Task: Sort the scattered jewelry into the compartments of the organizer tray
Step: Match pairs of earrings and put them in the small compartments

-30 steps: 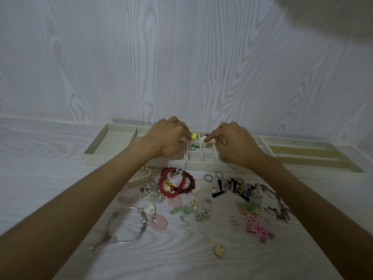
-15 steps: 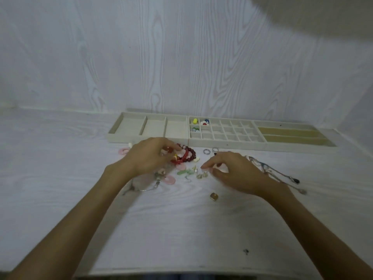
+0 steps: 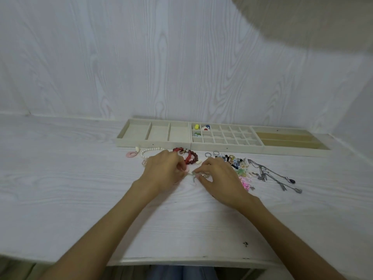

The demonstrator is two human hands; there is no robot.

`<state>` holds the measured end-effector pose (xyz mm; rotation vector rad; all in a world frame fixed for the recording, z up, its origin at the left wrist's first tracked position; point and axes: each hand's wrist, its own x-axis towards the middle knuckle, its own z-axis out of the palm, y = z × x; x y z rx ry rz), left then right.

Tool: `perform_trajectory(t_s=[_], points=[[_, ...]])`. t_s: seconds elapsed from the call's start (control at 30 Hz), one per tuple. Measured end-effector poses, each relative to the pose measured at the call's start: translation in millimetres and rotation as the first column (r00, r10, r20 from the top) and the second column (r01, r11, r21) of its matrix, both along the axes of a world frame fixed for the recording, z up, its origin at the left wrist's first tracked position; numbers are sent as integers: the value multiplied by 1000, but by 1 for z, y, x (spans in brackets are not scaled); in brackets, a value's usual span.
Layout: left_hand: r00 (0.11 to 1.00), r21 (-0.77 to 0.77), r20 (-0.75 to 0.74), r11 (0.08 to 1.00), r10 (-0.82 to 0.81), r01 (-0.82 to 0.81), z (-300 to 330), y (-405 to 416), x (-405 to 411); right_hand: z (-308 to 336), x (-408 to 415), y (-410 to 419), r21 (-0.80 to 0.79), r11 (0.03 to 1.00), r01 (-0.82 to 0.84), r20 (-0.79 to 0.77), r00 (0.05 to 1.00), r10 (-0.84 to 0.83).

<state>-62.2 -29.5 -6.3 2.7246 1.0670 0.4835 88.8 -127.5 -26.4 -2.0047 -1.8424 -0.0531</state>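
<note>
A cream organizer tray (image 3: 153,143) lies along the wall, with large bins on the left, a grid of small cells in the middle and long slots on the right. Yellow beads (image 3: 196,126), a blue, red and white piece (image 3: 206,127) and green beads (image 3: 196,135) sit in the grid's left cells. In front of the tray, my left hand (image 3: 163,171) and my right hand (image 3: 219,178) meet fingertip to fingertip. Both pinch a small pale green earring (image 3: 193,174) just above the table. Motion blur hides the exact grip.
Loose jewelry lies between the hands and the tray: a red bead bracelet (image 3: 190,158), a pearl bracelet (image 3: 150,151), a pink ring (image 3: 131,154), silver rings (image 3: 207,154), a heap of small earrings (image 3: 236,161), a pink knot piece (image 3: 245,181) and silver necklaces (image 3: 272,176). The table's front edge (image 3: 181,260) is near.
Both hands came back from the tray's grid cells to the jewelry pile. They have closed together on the pale green earring. The camera has pulled back.
</note>
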Motion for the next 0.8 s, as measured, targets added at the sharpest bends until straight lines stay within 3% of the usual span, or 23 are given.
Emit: perform_trajectory(t_s=[0.23, 0.3, 0.4, 0.47, 0.57, 0.7, 0.73, 0.77, 0.8], points=[[985, 9, -85, 988, -151, 152, -1, 9, -1, 2, 8, -1, -11, 1000, 5, -16, 1000, -5], [984, 31, -68, 985, -166, 168, -1, 11, -1, 6, 8, -1, 7, 1000, -3, -96, 995, 4], [984, -21, -4, 984, -180, 180, 5, 17, 1, 18, 8, 1, 28, 1000, 12, -345, 939, -2], [977, -141, 114, 971, -178, 193, 11, 25, 3, 30, 12, 4, 43, 998, 51, -588, 809, -16], [930, -236, 324, 937, -174, 258, 23, 38, 15, 48, 24, 13, 39, 997, 72, -891, 455, 2], [898, -204, 396, 935, -191, 289, 45, 55, 37, 64, 42, 32, 32, 995, -91, -998, -53, 28], [901, -183, 382, 939, -203, 290, 50, 61, 43, 68, 49, 39, 33, 994, -106, -993, -112, 21], [905, -165, 366, 943, -215, 290, 55, 67, 48, 70, 56, 44, 29, 993, -117, -994, -109, 16], [908, -150, 355, 946, -221, 289, 59, 72, 52, 71, 62, 50, 17, 993, -121, -999, -47, 11]])
